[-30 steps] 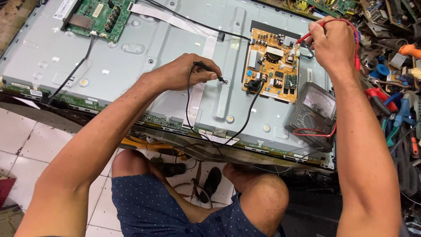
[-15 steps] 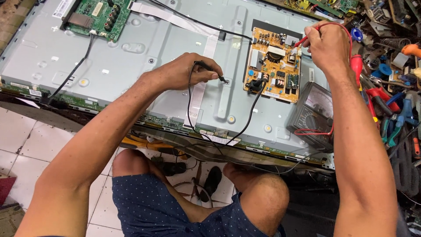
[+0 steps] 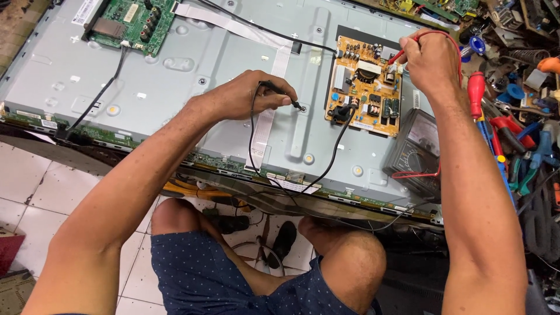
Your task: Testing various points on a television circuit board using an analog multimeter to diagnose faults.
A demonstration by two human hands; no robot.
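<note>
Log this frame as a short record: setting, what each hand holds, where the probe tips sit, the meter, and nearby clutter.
Setting: opened flat-panel TV back, metal chassis exposed
Left hand: holds black probe, tip on the metal chassis
Right hand: holds red probe, tip at the yellow power board
Meter: analog multimeter at right edge of panel
Other board: green main board, upper left
Clutter: screwdrivers and tools at right

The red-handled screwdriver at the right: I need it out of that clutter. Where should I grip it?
Grip the red-handled screwdriver by its bulbous handle, coming from above. The handle lies exposed beside the right hand, while its shaft runs down beside the forearm into tangled tools.
</note>
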